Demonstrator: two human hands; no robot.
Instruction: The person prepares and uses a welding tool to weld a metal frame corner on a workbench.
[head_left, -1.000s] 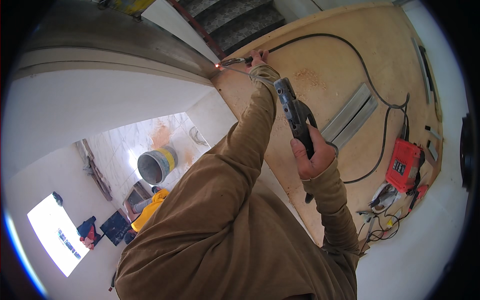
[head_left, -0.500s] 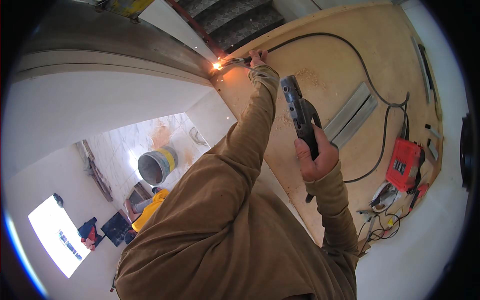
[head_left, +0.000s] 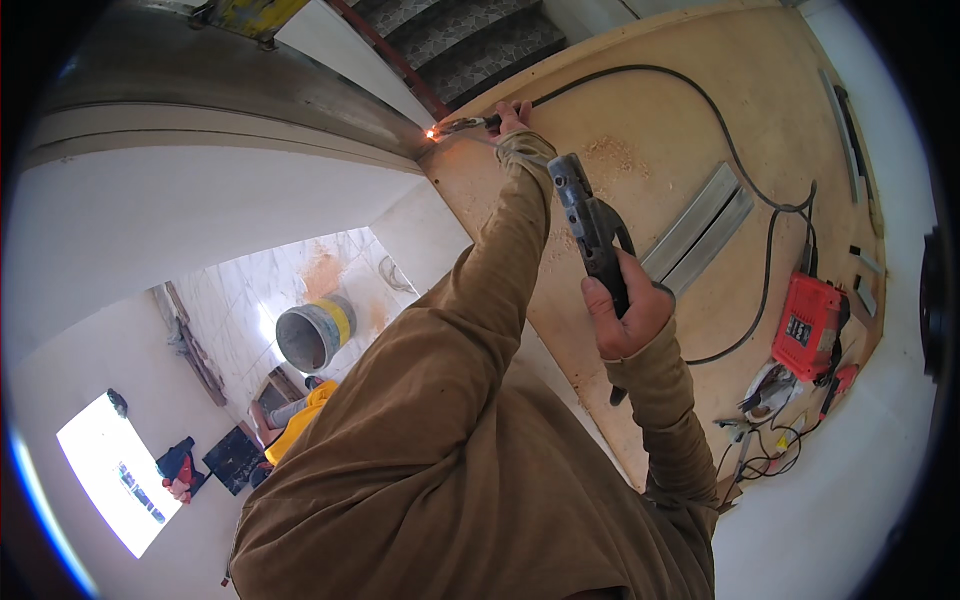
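Observation:
My right hand is wrapped round the dark handle of a welding electrode holder, raised above the wooden board. A thin welding rod seems to run from its jaws, past my left wrist, toward a small glowing spot at a metal beam's end. My left hand, far off at the arm's full reach, is closed on a metal clamp with a black cable trailing from it. The clamp's tip lies close to the glow. Part of that grip is hidden behind the fingers and sleeve.
Two grey metal bars lie on the wooden board. A red welding machine stands at the right beside tangled wires. Dark stairs rise at the far side. Below left are a bucket and a person in yellow.
The bright flare at the beam's end has shrunk to a small orange glow with fewer sparks. My right hand and the electrode holder have shifted slightly left; my left hand stays nearly in place.

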